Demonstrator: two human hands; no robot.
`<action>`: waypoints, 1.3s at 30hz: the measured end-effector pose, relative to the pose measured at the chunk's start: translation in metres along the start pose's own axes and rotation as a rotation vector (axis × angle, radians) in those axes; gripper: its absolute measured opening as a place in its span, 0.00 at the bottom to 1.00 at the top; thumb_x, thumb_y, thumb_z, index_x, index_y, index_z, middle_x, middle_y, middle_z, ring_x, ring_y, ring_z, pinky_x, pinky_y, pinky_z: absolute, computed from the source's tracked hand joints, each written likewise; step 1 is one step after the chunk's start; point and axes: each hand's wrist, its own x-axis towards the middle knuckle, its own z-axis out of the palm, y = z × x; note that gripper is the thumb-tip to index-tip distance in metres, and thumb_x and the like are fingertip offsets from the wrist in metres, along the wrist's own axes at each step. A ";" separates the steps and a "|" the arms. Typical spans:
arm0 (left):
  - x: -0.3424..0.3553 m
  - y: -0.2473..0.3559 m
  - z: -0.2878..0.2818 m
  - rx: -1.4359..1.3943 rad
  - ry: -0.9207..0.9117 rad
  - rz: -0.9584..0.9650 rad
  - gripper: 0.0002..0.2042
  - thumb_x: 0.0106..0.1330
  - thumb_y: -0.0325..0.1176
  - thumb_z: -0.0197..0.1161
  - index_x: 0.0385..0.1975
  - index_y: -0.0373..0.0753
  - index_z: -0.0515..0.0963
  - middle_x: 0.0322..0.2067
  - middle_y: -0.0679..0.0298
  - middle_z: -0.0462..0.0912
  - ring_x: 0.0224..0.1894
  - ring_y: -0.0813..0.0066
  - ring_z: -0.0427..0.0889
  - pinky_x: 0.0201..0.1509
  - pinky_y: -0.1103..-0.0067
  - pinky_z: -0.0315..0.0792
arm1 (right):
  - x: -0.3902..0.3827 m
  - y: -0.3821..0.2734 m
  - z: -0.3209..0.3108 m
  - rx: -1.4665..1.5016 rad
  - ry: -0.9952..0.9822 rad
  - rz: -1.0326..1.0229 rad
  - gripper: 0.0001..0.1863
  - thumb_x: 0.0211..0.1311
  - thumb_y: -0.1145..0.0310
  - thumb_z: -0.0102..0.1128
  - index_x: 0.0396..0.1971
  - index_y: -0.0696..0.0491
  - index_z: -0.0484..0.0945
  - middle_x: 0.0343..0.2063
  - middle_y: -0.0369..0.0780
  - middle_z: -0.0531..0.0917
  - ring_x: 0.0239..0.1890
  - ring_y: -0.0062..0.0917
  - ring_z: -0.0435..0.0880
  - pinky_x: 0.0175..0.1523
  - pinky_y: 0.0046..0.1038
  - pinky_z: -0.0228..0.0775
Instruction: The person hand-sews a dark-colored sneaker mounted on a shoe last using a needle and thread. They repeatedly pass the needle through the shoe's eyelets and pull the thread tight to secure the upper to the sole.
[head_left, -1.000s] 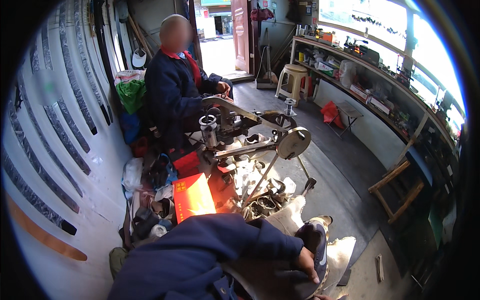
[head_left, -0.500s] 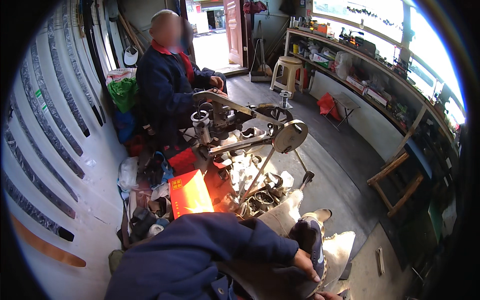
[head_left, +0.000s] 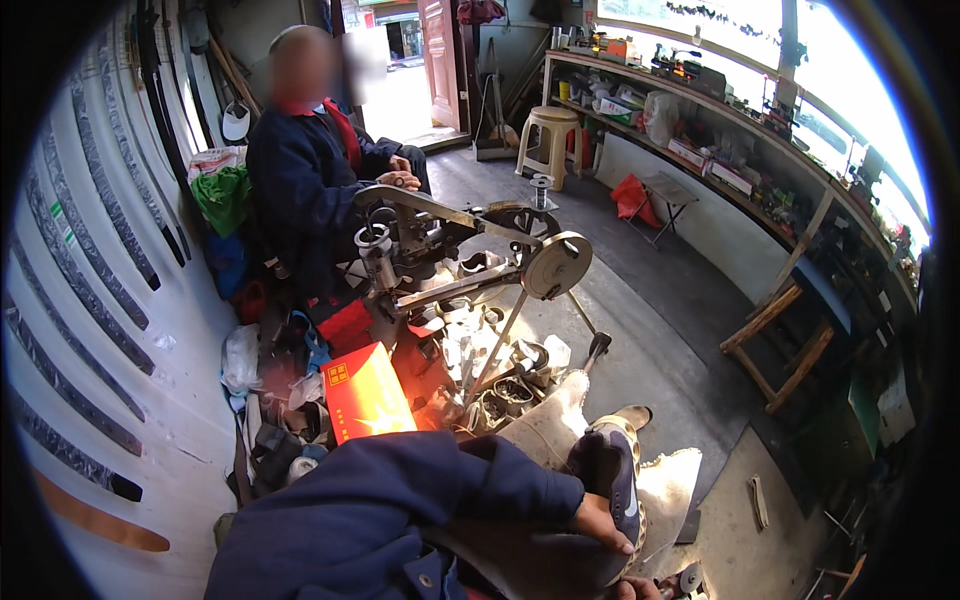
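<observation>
On the pale, ragged-edged hide or cloth [head_left: 672,490] over my lap rests a dark sneaker [head_left: 606,462] with a tan sole edge and a pale side mark. My left hand [head_left: 603,524] is closed on its upper, with the thumb along the side near the sole. At the bottom edge of the picture, my right hand [head_left: 637,588] has its fingers pinched together close to the shoe's near end. What they hold is too small to make out. A round-headed metal object [head_left: 689,579] shows just beside the right hand, partly cut off.
Ahead stands a hand-cranked sewing machine [head_left: 470,235] with a large wheel. A person [head_left: 310,170] in a dark jacket sits behind it. A red box [head_left: 368,395] and scraps lie at its left. Stools [head_left: 548,150] and a loaded workbench [head_left: 690,90] line the right.
The whole scene has shifted left and slightly up in the picture as my head turned. More of the metal object beside my right hand shows. My left hand keeps its hold on the sneaker.
</observation>
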 end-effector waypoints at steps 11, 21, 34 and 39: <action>-0.015 0.024 0.000 0.154 0.031 -0.155 0.36 0.66 0.64 0.64 0.54 0.32 0.81 0.52 0.49 0.85 0.57 0.62 0.81 0.63 0.71 0.72 | 0.019 -0.011 -0.011 -0.141 -0.185 -0.047 0.06 0.64 0.74 0.70 0.37 0.57 0.82 0.28 0.34 0.83 0.29 0.17 0.78 0.38 0.22 0.74; 0.016 -0.011 -0.001 0.121 -0.041 0.077 0.32 0.69 0.60 0.63 0.51 0.30 0.81 0.49 0.49 0.86 0.51 0.62 0.81 0.60 0.68 0.73 | 0.019 0.007 -0.019 -0.798 0.079 -0.419 0.14 0.54 0.64 0.78 0.27 0.56 0.82 0.16 0.40 0.80 0.17 0.27 0.77 0.29 0.30 0.72; -0.002 -0.009 0.007 -0.249 0.205 0.060 0.22 0.64 0.38 0.76 0.54 0.35 0.80 0.49 0.64 0.85 0.53 0.74 0.80 0.61 0.74 0.74 | -0.027 0.022 -0.013 0.842 0.040 -0.011 0.36 0.67 0.65 0.66 0.71 0.57 0.63 0.23 0.37 0.79 0.20 0.18 0.74 0.27 0.19 0.68; -0.005 0.005 0.007 -0.303 0.207 -0.128 0.21 0.66 0.37 0.73 0.54 0.34 0.81 0.51 0.62 0.85 0.54 0.72 0.82 0.59 0.74 0.76 | -0.011 0.014 0.008 0.978 -0.302 0.063 0.36 0.70 0.56 0.59 0.73 0.53 0.58 0.23 0.35 0.70 0.17 0.15 0.62 0.24 0.20 0.58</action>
